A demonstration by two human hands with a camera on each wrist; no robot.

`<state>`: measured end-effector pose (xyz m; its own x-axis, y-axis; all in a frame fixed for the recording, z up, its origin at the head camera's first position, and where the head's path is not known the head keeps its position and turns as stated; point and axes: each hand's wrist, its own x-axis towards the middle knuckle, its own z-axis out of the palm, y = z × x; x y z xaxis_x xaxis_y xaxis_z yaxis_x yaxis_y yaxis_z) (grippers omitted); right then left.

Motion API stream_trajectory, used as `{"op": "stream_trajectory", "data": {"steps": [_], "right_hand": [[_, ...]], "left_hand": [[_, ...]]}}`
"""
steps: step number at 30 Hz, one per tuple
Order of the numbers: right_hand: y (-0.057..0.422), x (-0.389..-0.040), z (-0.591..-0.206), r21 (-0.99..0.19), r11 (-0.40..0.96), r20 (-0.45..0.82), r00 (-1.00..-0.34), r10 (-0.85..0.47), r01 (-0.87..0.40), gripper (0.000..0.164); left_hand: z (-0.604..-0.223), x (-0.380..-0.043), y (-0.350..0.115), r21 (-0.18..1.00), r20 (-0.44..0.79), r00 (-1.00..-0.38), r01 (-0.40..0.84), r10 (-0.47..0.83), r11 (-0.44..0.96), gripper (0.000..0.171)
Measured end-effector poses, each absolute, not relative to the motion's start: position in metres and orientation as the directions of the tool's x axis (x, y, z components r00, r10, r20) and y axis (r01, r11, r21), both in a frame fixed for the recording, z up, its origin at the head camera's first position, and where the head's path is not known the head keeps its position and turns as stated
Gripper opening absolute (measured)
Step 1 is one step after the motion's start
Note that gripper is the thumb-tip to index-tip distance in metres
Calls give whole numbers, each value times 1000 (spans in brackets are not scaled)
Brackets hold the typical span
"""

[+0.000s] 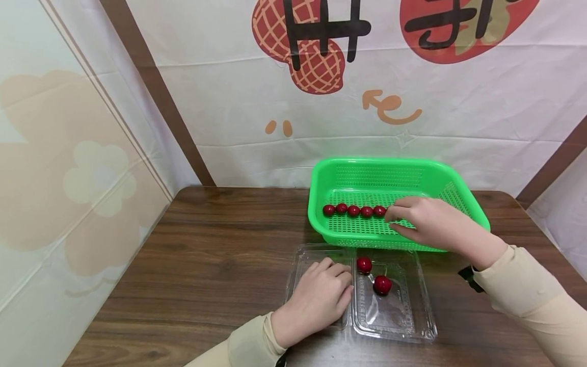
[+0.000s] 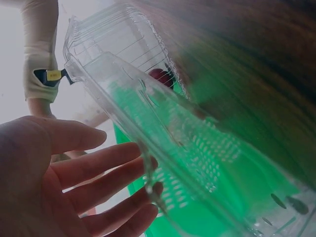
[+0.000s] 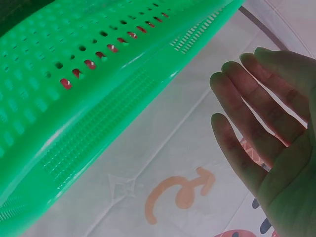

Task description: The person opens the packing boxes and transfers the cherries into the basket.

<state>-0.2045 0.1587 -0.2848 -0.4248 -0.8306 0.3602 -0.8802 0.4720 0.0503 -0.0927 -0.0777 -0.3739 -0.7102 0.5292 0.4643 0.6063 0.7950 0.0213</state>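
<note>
Head view gives us the whole scene: a dark wood-grain tabletop (image 1: 220, 255) boxed in by white cloth backdrops (image 1: 458, 102) printed with red fruit shapes, black characters and an orange arrow, with brown strips running down the corners. Toward the far right edge sits a green perforated basket (image 1: 330, 176), and inside it a neat row of five red cherries (image 1: 353, 210) runs along the floor. The right hand (image 1: 428, 221) is over the basket at the right end of that row, fingers curled together at the tips; whether they pinch a cherry I cannot tell from here. Near the front edge lies an open clear plastic clamshell (image 1: 412, 316) with two more cherries (image 1: 382, 285) in its right half, and the left hand (image 1: 321, 298) rests flat on its left half, fingers relaxed and together. Over to the left wrist view: left hand open, fingers straight beside the clear plastic wall, green basket blurred through it, one cherry glimpsed. Right wrist view shows what the head camera misses: the basket's underside from below, red dots peeking through the holes, and the right hand's fingers loosely extended, nothing visible between them.
</note>
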Motion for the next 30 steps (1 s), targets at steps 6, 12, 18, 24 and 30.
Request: {"op": "stream_trajectory", "data": {"steps": [6,12,18,24,30], "right_hand": [[156,-199,-289,79,425,410,-360,-838,-902,16],[156,-191,-295,73,406,418,-342,-842,-911,17],[155,-186,-302,76,387,433,-319,-843,-919,18],[156,-182,-308,78,389,445,-317,-838,-918,17],[156,-179,-316,60,386,436,-323,-840,-921,18]], "left_hand": [[-374,-93,-78,22,461,-714,603,528,797,14],[-375,-93,-77,19,465,-711,604,528,797,14],[-374,-93,-78,21,462,-713,604,528,797,14],[-374,-93,-78,22,461,-711,608,531,794,15],[-375,-93,-77,25,456,-715,605,530,796,15]]}}
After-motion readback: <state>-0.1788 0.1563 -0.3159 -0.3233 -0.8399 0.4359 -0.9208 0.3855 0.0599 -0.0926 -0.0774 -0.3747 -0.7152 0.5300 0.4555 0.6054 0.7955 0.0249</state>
